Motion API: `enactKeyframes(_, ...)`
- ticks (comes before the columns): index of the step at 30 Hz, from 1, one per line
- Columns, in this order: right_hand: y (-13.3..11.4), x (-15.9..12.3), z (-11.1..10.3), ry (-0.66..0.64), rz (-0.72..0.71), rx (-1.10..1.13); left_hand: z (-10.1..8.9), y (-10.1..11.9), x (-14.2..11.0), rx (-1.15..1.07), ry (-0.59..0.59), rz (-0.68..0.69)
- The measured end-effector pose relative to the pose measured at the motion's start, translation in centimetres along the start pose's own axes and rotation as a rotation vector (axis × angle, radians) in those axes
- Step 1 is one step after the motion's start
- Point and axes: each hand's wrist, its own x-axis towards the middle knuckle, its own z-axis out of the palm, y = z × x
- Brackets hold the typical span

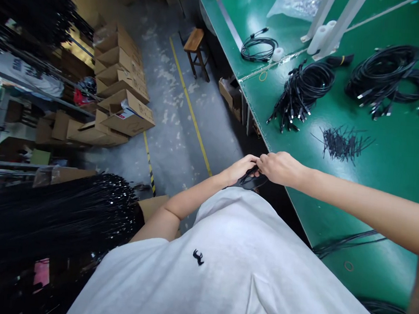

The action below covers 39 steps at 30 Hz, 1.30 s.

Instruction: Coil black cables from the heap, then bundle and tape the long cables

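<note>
Cable [249,173], black, lies pinched between both hands in the head view, by the desk [393,171] edge. Its visible part slants down-left from the right hand [276,168], beneath the left hand's [239,171] fingers; the right is nearer the pile of thin black strips [343,144].

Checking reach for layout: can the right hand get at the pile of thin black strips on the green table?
Likely yes: the pile lies near the right hand, with only green tabletop between, though that hand looks busy with something black.
</note>
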Motion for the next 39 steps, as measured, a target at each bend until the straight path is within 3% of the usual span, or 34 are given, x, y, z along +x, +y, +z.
enactKeyframes(3,0.4,0.7,0.1,-0.077,0.119,0.098,-0.3,-0.2,0.7,0.244,-0.009,0.153)
enactKeyframes(5,0.2,1.0,0.3,-0.095,0.152,0.106,-0.8,0.0,0.7,0.588,0.003,0.271)
enactKeyframes(9,-0.6,0.9,1.0,-0.066,0.130,0.062,-1.9,0.8,1.1,1.287,0.204,0.489)
enactKeyframes(11,-0.8,0.9,1.5,-0.072,0.103,0.064,-1.9,0.8,2.0,1.450,0.199,0.553)
enactKeyframes(14,-0.3,1.0,2.1,-0.112,0.130,0.067,-0.7,-0.3,3.7,1.443,0.162,0.486)
enactKeyframes(17,1.0,0.9,3.0,-0.155,0.213,0.067,1.2,-1.8,3.9,1.175,0.233,0.309)
enactKeyframes(18,1.5,0.7,3.3,-0.170,0.234,0.069,1.6,-2.0,3.5,1.072,0.168,0.265)
enactKeyframes(20,2.4,0.2,4.0,-0.186,0.256,0.070,1.8,-1.9,2.4,0.949,-0.088,0.242)
enactKeyframes(21,2.6,-0.1,4.2,-0.176,0.254,0.065,1.5,-1.6,1.9,0.945,-0.169,0.275)
enactKeyframes(22,2.7,-0.4,4.4,-0.153,0.239,0.057,1.0,-1.0,1.6,0.982,-0.178,0.336)
enactKeyframes(24,2.4,-0.7,4.5,-0.087,0.171,0.040,-0.3,0.2,1.7,1.131,-0.036,0.474)
enactKeyframes(26,2.0,-0.6,4.4,-0.018,0.097,0.032,-1.0,0.9,2.6,1.296,0.051,0.488)
enactKeyframes(29,1.8,-0.1,4.6,0.014,0.087,0.036,0.5,-0.2,4.1,1.395,0.046,0.230)
enactKeyframes(31,2.2,0.0,5.1,-0.034,0.138,0.041,2.7,-2.0,4.2,1.279,0.127,0.101)
enactKeyframes(33,2.8,-0.3,6.0,-0.110,0.175,0.048,4.7,-3.7,3.4,1.116,0.059,0.134)
enactKeyframes(36,3.1,-1.5,7.1,-0.163,0.186,0.053,5.1,-4.0,2.1,1.058,-0.276,0.257)
enactKeyframes(37,3.0,-1.9,7.3,-0.155,0.186,0.054,4.5,-3.4,1.9,1.098,-0.283,0.298)
enactKeyframes(39,2.5,-2.5,7.3,-0.114,0.181,0.062,2.6,-1.7,2.2,1.219,-0.113,0.415)
